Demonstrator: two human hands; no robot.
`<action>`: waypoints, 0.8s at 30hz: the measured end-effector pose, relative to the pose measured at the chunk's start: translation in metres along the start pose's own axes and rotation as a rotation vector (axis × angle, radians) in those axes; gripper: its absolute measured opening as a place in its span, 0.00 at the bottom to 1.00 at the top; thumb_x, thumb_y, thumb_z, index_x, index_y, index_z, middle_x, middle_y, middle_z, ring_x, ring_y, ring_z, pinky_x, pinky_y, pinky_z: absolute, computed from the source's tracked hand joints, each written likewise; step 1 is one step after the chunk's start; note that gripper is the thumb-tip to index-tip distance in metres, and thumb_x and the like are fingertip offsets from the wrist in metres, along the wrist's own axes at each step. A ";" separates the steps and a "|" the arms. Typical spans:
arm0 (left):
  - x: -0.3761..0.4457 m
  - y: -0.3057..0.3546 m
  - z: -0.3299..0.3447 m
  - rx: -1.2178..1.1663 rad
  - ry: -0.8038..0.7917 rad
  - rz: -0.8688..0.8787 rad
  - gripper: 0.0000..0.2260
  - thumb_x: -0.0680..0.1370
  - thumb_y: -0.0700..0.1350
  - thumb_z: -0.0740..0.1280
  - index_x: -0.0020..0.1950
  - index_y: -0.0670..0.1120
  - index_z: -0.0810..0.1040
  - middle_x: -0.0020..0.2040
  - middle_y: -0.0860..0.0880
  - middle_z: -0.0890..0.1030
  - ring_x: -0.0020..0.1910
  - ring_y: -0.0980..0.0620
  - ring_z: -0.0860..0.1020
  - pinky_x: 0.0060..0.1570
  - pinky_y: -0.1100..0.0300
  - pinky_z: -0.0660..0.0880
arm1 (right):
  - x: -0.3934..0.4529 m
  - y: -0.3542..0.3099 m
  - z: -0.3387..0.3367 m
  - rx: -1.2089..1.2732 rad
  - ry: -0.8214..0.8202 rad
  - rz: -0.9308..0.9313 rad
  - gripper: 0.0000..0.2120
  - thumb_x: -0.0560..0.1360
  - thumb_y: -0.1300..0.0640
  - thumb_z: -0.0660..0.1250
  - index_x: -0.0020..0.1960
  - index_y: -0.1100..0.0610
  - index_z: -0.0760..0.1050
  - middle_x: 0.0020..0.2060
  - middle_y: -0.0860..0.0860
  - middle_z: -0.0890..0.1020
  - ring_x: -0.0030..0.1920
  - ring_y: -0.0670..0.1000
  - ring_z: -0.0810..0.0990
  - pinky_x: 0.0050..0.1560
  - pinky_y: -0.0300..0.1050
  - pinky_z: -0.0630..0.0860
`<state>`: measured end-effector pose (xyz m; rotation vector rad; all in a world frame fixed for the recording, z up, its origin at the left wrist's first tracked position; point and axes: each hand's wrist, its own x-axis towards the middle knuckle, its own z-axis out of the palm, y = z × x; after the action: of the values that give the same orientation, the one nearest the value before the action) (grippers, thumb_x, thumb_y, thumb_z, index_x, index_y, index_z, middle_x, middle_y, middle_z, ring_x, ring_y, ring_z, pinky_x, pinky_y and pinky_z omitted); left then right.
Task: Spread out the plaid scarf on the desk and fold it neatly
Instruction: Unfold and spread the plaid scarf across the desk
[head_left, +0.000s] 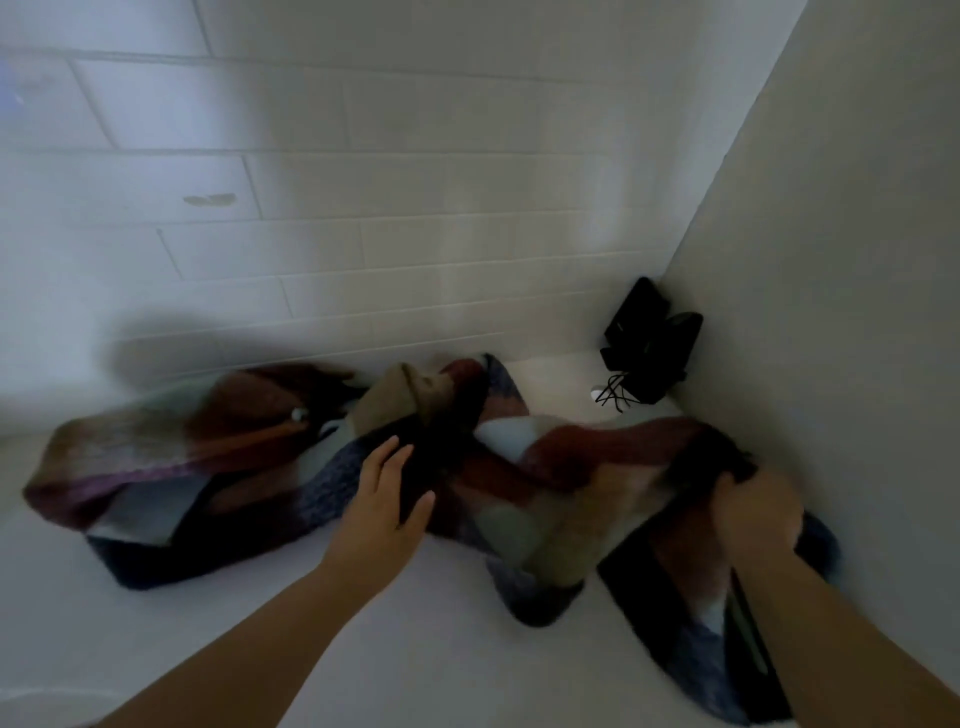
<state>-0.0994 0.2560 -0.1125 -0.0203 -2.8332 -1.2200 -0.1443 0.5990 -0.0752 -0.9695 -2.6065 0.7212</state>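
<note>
The plaid scarf (249, 467), in maroon, navy, pale blue and tan blocks, lies rumpled and twisted across the white desk (208, 639) from the left to the right wall. My left hand (387, 493) hovers over or rests on its dark middle fold, fingers apart and holding nothing. At the right end, my right hand (756, 512) is closed around a bunched part of the scarf, lifted a little. The picture is blurred there. One end of the scarf hangs under my right forearm toward the desk's front.
A white brick-pattern wall (363, 208) runs along the back of the desk, and a plain wall (831, 260) closes the right side. A black device with thin black cords (649, 348) sits in the back right corner.
</note>
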 end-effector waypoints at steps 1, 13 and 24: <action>0.002 -0.009 -0.003 0.082 -0.004 -0.027 0.30 0.75 0.55 0.62 0.74 0.48 0.57 0.76 0.50 0.55 0.70 0.49 0.65 0.64 0.57 0.65 | 0.006 0.002 -0.004 -0.037 -0.018 0.034 0.18 0.71 0.63 0.65 0.58 0.72 0.70 0.55 0.72 0.75 0.56 0.70 0.74 0.57 0.60 0.72; -0.011 -0.067 -0.007 0.801 -0.561 -0.053 0.34 0.75 0.54 0.63 0.73 0.64 0.44 0.77 0.49 0.49 0.76 0.42 0.47 0.70 0.34 0.41 | -0.136 -0.065 0.086 -0.684 -0.555 -0.922 0.31 0.54 0.39 0.76 0.54 0.50 0.80 0.58 0.54 0.79 0.59 0.67 0.76 0.60 0.66 0.71; -0.016 -0.118 -0.069 0.858 -0.218 -0.400 0.33 0.74 0.47 0.60 0.75 0.54 0.48 0.75 0.47 0.56 0.71 0.43 0.60 0.69 0.42 0.57 | -0.136 -0.053 0.081 -0.367 -0.629 -0.820 0.26 0.72 0.52 0.64 0.69 0.58 0.67 0.66 0.58 0.71 0.65 0.62 0.71 0.65 0.56 0.70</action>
<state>-0.0839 0.1251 -0.1519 0.4887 -3.3951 0.0835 -0.1050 0.4444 -0.1247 0.3937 -3.3320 0.3512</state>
